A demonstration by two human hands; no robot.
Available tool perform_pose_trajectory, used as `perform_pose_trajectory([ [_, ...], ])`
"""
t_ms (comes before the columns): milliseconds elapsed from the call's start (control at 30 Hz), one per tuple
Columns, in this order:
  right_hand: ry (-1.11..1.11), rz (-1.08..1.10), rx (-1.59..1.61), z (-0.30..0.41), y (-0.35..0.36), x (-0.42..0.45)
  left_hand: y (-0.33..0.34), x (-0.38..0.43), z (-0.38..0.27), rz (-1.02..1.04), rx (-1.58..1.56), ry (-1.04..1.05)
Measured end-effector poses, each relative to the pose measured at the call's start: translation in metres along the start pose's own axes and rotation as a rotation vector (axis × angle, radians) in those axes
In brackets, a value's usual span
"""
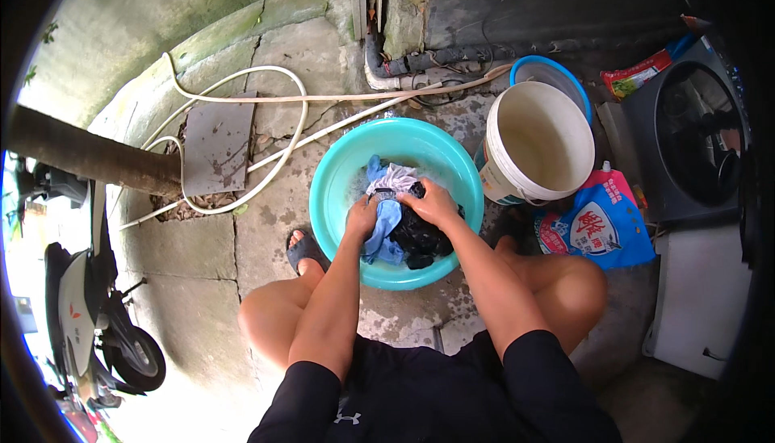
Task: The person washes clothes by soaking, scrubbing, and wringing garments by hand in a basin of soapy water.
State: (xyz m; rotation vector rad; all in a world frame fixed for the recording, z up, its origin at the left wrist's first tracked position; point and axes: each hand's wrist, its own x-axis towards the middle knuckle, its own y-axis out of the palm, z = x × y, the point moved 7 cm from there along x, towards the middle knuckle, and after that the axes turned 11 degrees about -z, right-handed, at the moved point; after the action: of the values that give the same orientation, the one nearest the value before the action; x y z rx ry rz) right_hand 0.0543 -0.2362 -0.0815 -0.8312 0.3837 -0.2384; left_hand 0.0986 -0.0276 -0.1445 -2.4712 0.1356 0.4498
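A teal plastic basin (336,158) with sudsy water stands on the ground before me. Both my hands are over its middle, fingers closed on parts of the wet laundry. My left hand (363,216) grips a dark piece of cloth beside the blue cloth (386,225). In my right hand (433,202) is the edge of black cloth (424,234), which lies bunched in the basin's near right part. A pale grey, gathered cloth (396,178) lies just beyond my fingers, among suds. Where one cloth ends and another begins between the hands is hard to tell.
Right of the basin stand a white bucket (493,134) holding cloudy water, a blue-rimmed basin (521,63) and a blue detergent bag (605,225). A pale hose (303,110) loops at the left near a tree trunk (97,152) and a grey board (218,146). A scooter (79,316) stands far left.
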Motion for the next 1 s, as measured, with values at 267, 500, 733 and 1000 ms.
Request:
perform_pose_trajectory([
  [267, -0.435, -0.219, 0.233, 0.067, -0.071, -0.052, -0.051, -0.048, -0.104, -0.085, -0.123, 0.433],
  [500, -0.333, 0.159, -0.164, 0.065, -0.08, -0.054, -0.051, -0.065, -0.109, 0.057, 0.208, 0.617],
  [733, -0.344, 0.375, -0.072, 0.072, -0.128, -0.048, -0.1, -0.105, -0.188, -0.278, 0.338, 0.716],
  [1000, 0.183, 0.551, 1.191, 0.099, -0.138, -0.052, -0.13, -0.114, -0.253, 0.222, -0.789, 0.292],
])
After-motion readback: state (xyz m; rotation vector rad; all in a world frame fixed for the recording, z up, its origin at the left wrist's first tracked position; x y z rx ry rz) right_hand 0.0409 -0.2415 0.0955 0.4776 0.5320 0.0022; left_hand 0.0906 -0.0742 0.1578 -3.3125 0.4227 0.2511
